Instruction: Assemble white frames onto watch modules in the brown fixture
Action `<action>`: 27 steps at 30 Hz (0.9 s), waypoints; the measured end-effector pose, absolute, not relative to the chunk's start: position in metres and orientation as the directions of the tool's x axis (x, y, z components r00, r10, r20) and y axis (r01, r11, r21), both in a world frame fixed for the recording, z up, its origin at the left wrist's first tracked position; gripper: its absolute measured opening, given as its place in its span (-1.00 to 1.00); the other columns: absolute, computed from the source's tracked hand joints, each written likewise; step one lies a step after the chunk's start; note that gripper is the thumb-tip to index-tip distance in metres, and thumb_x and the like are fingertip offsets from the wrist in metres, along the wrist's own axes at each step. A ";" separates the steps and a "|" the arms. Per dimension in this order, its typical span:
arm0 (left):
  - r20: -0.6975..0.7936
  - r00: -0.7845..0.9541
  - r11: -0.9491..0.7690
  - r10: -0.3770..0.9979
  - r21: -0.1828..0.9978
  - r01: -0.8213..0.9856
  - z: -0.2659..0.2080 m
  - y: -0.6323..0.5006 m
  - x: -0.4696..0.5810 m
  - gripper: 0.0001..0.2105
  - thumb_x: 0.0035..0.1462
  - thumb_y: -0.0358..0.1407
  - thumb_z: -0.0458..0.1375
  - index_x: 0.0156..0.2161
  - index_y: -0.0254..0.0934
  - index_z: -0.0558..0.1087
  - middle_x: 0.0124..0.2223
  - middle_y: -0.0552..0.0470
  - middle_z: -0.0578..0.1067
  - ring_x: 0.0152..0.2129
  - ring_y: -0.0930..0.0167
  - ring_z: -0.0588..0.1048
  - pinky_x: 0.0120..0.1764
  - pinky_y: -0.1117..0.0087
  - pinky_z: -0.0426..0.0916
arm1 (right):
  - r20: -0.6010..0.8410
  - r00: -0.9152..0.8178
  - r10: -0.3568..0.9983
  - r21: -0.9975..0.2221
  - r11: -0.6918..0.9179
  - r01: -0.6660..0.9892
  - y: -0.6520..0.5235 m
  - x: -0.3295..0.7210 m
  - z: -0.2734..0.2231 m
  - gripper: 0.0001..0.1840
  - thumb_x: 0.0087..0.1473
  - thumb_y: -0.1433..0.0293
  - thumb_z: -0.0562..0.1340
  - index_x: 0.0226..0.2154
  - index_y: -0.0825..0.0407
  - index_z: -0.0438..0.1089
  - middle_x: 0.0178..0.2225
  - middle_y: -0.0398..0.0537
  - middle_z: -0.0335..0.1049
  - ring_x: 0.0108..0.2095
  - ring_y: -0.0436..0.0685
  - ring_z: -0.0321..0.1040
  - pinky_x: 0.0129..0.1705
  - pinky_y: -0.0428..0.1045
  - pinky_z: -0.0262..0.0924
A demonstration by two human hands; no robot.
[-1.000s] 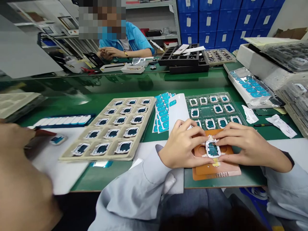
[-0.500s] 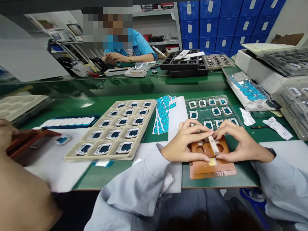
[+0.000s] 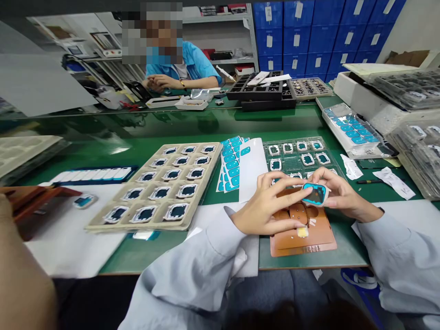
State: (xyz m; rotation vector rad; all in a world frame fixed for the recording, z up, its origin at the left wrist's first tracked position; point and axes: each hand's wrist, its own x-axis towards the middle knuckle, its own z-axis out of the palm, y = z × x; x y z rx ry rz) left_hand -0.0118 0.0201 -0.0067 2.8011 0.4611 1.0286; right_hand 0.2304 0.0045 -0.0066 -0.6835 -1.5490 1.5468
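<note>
My right hand (image 3: 343,195) grips a small rounded-square white housing (image 3: 315,195) by its right side. The housing is tilted up, and its dark face has a blue border. My left hand (image 3: 266,206) is open, its fingers stretched to the right. One fingertip touches the housing's face, and the thumb reaches down near a yellow pad (image 3: 302,232). Below both hands lies an orange-brown fixture (image 3: 295,247) with shaped recesses, partly hidden by the left hand. Just behind the hands, a clear tray (image 3: 292,161) holds several similar housings.
Left of the hands stands a beige tray (image 3: 184,184) of housings. Blue sticker sheets (image 3: 231,167) and a white sheet (image 3: 252,169) lie beside it. A pen (image 3: 369,182) and crumpled paper (image 3: 393,182) are right. A co-worker's arm (image 3: 20,270) enters left; another person (image 3: 192,64) sits opposite.
The housing, edge-on between both hands before, is turned so its blue-bordered face shows, and has moved slightly right and up. My left thumb has come off it; my right hand keeps hold.
</note>
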 end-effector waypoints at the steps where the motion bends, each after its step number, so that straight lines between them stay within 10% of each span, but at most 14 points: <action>1: 0.629 0.701 -0.942 0.335 0.219 0.254 -0.006 0.020 -0.012 -0.52 0.25 0.03 0.12 0.19 -0.12 0.40 0.16 -0.13 0.42 0.08 0.20 0.24 0.13 0.12 0.19 | 0.142 -0.497 0.856 -0.982 0.058 -0.179 0.006 0.230 -0.007 -0.47 -0.10 0.08 0.48 -0.22 -0.08 0.25 -0.32 -0.18 0.42 -0.31 0.09 0.39 -0.23 -0.03 0.23; 7: 0.660 0.225 -0.620 0.717 0.457 0.638 -0.012 0.051 -0.026 -0.74 0.30 -0.12 0.07 -0.16 -0.16 0.57 0.06 -0.09 0.46 0.04 0.24 0.35 0.13 0.10 0.23 | 0.080 -0.351 0.933 -0.969 -0.010 -0.246 0.023 0.231 -0.007 -0.46 -0.21 0.07 0.43 -0.22 -0.09 0.30 -0.21 -0.05 0.50 -0.27 0.20 0.41 -0.21 0.09 0.26; 14: 0.124 -0.173 0.105 0.977 0.427 0.898 -0.021 0.087 -0.037 -0.43 0.30 -0.02 -0.08 0.30 -0.30 0.21 0.30 -0.26 0.28 0.26 -0.06 0.14 0.20 -0.15 0.12 | 0.146 -0.147 0.978 -0.984 0.158 0.078 0.048 0.241 -0.028 -0.62 0.05 0.00 0.23 -0.21 -0.08 0.36 -0.22 -0.02 0.49 -0.38 0.12 0.39 -0.32 0.07 0.32; 27: -0.063 -0.076 0.095 0.995 0.372 0.924 -0.024 0.085 -0.033 -0.31 0.24 0.05 0.00 0.36 -0.23 0.04 0.38 -0.22 0.15 0.33 -0.04 0.02 0.25 -0.19 -0.01 | 0.483 -0.383 0.787 -0.516 0.610 0.602 0.077 0.238 -0.052 -0.79 0.21 0.40 0.16 -0.20 -0.05 0.51 -0.11 0.00 0.54 -0.13 0.28 0.44 -0.05 0.24 0.31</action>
